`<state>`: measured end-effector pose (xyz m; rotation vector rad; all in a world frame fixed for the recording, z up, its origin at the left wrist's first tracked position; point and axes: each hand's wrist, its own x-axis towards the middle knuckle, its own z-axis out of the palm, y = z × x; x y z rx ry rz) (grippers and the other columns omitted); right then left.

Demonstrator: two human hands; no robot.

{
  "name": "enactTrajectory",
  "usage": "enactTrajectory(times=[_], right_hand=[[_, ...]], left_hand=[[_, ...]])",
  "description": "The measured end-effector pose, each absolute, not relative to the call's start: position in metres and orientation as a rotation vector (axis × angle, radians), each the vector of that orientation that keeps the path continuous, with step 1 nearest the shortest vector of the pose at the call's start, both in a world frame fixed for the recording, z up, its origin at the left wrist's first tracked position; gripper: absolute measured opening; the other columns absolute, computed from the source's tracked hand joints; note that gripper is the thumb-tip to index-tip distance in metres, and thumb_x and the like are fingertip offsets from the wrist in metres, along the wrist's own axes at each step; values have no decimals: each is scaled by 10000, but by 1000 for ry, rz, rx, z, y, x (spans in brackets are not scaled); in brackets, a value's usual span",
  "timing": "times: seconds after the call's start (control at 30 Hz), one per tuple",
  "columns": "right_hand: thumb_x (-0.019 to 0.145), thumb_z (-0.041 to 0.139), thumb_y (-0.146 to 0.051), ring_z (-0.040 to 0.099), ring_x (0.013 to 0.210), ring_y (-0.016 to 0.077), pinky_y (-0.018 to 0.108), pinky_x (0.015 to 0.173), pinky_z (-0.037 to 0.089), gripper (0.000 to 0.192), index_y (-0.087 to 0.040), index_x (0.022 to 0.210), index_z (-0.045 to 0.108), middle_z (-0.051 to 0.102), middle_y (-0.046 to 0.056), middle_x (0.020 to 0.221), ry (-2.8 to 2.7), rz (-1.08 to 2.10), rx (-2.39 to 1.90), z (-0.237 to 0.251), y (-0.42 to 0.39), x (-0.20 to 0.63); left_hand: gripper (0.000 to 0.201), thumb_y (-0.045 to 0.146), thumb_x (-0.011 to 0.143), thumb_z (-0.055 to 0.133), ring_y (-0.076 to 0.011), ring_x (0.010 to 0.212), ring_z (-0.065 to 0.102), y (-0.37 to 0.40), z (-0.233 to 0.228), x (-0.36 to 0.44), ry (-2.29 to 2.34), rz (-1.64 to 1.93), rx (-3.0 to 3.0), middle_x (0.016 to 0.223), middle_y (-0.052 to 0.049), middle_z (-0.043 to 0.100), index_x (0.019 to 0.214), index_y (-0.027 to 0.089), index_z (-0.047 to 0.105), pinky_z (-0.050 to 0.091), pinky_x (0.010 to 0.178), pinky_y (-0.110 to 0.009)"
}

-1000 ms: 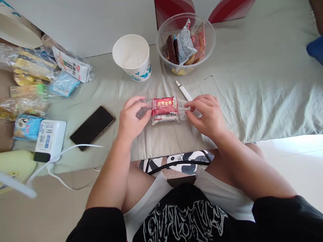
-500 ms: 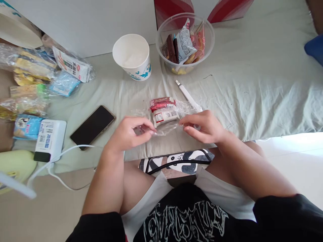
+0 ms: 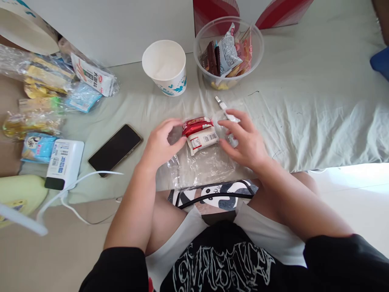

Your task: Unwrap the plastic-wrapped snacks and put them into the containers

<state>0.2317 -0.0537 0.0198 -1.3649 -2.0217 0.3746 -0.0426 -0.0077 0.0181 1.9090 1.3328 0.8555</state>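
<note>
A small red and white snack packet point(image 3: 199, 133) lies on a sheet of clear plastic film point(image 3: 204, 166) spread over the pale green bedsheet point(image 3: 304, 113). My left hand point(image 3: 161, 144) is at the packet's left end, with thumb and fingers pinched on the film there. My right hand point(image 3: 244, 140) rests palm down just right of the packet, fingers spread on the film. A white cutter point(image 3: 226, 110) lies partly under my right fingers.
Behind the packet stand a white paper cup point(image 3: 164, 65) and a clear bowl point(image 3: 257, 52) of wrapped snacks. To the left lie a black phone point(image 3: 115, 148), a white charger point(image 3: 64, 162) with cable, and several bagged snacks point(image 3: 45, 93).
Both hands moved up from the film's near edge to either side of the packet. The film now lies spread flat in front of the packet.
</note>
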Motion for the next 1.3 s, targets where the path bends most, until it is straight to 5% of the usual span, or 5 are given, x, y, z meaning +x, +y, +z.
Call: enactTrajectory(times=[0.23,0.43,0.73,1.1,1.3], right_hand=[[866,670,-159,533,1444,352,558,1139,514,645,-294,1487,561,552,96,1592,-2272,319,-1194,10,-53,219],[881,625,-136,583,1380,322,511,1152,528,573,-257,1440,607,597,113,1508,-2252,356,-1220,9,-47,215],[931,571,-189,667,1287,278,460,1044,606,379,-254,1296,647,635,113,1444,-2157,480,-1273,15,-48,214],[870,693,-305,615,1369,324,489,1076,596,656,-264,1490,482,565,146,1515,-2088,547,-1276,12,-49,212],[933,655,-400,644,1331,296,462,1098,579,472,-294,1387,583,626,117,1438,-1933,659,-1293,16,-44,217]], left_hand=[[131,308,800,708,-223,1007,739,-15,31,-26,1191,776,1740,1221,-73,781,851,218,628,599,912,-354],[101,312,799,622,-199,808,713,-12,35,-21,1338,779,1558,862,-39,746,812,227,569,569,704,-306],[221,432,907,654,-97,483,493,-12,36,-25,1530,608,1195,773,-3,710,943,219,606,381,485,-244],[574,355,704,878,-142,724,646,-23,47,-10,1079,647,1031,1015,-65,771,1207,195,653,441,607,-238],[354,317,712,811,-117,621,591,-16,42,-10,1284,725,1076,811,-28,754,1017,173,705,403,557,-225]])
